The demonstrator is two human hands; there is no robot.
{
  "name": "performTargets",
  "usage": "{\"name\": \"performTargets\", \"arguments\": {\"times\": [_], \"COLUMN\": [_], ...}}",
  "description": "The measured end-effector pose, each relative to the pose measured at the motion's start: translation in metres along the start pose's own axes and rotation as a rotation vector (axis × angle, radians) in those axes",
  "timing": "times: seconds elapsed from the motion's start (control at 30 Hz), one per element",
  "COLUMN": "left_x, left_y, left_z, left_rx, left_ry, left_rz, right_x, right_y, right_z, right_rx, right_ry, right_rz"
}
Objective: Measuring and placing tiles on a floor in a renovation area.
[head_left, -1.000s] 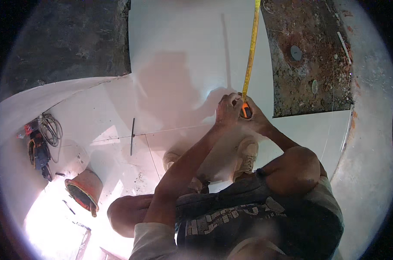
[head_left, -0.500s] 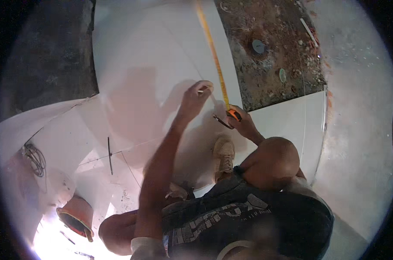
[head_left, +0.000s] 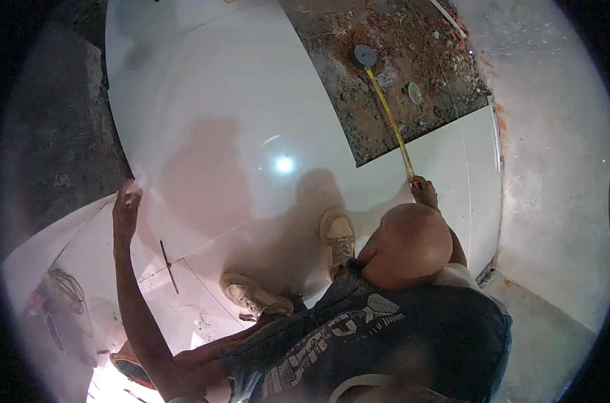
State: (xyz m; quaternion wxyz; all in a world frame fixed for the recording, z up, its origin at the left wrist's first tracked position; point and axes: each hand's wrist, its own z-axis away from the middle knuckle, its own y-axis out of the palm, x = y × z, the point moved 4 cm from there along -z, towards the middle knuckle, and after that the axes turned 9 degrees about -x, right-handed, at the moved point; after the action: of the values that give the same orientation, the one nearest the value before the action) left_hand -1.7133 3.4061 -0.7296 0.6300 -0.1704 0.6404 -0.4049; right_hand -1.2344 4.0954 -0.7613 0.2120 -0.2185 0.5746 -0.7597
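Glossy white tiles [head_left: 238, 74] below, right hand [head_left: 426, 194] clasps orange-and-black tape measure [head_left: 416, 183], likely light, best held by its case, left hand [head_left: 125, 213] grip unclear.

From here I can make out print on the dark shirt [head_left: 446, 346]: big pale block letters [head_left: 312, 356] run slantwise across its front. Toward the upper end of that row, on the same shirt, sits a pale emblem [head_left: 383, 304], with a smaller line of lettering [head_left: 377, 324] I can't read. Beyond the shirt, the yellow tape [head_left: 390, 117] shows no legible figures.
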Motion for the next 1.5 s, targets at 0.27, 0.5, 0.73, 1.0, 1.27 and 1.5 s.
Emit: {"name": "performTargets", "arguments": {"times": [0.27, 0.5, 0.73, 1.0, 1.27, 1.5], "left_x": [0.009, -0.030, -0.017, -0.016, -0.027, -0.037], "left_y": [0.016, 0.014, 0.008, 0.002, 0.006, 0.004], "left_z": [0.028, 0.021, 0.030, 0.030, 0.030, 0.033], "left_rx": [0.206, 0.187, 0.222, 0.242, 0.276, 0.279], "left_ry": [-0.167, 0.007, -0.078, -0.125, -0.162, -0.165], "left_rz": [-0.148, -0.148, -0.258, -0.228, -0.354, -0.308], "right_x": [-0.002, -0.011, -0.017, -0.019, -0.018, -0.015], "right_y": [0.006, 0.012, 0.017, 0.017, 0.017, 0.017], "right_z": [0.001, -0.002, -0.005, -0.007, -0.008, -0.006], "right_rx": [-0.076, -0.070, -0.098, -0.018, -0.044, -0.011], "right_ry": [0.046, 0.128, 0.153, 0.179, 0.171, 0.246], "right_rz": [0.063, 0.122, 0.030, 0.029, 0.016, 0.062]}}
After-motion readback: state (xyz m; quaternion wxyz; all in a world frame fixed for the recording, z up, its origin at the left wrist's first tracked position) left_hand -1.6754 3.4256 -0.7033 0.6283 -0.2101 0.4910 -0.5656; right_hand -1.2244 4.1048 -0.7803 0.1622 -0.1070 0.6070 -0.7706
